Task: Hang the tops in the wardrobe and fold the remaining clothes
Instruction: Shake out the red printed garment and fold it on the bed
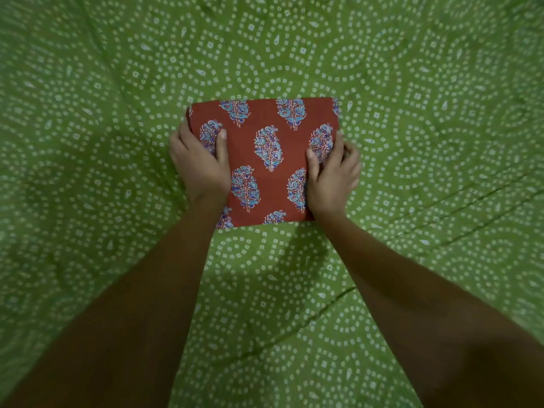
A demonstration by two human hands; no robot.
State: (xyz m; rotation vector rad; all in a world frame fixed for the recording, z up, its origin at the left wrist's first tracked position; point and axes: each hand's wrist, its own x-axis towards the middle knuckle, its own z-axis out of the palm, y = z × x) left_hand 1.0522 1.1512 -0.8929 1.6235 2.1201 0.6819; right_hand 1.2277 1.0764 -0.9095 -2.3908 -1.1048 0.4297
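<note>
Head view: folded red cloth [266, 160], a neat rectangle printed with blue leaf motifs, lies flat in the middle of the green dotted bedsheet [88, 83], with bare sheet open on every side of it. Left hand [200, 163] grips its left edge and right hand [332, 175] its right edge, thumbs on top, fingers curled around the sides.

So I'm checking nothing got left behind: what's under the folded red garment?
The folded red garment lies on the green dotted bedsheet. Left hand and right hand grip its sides; whatever lies beneath it is covered.
</note>
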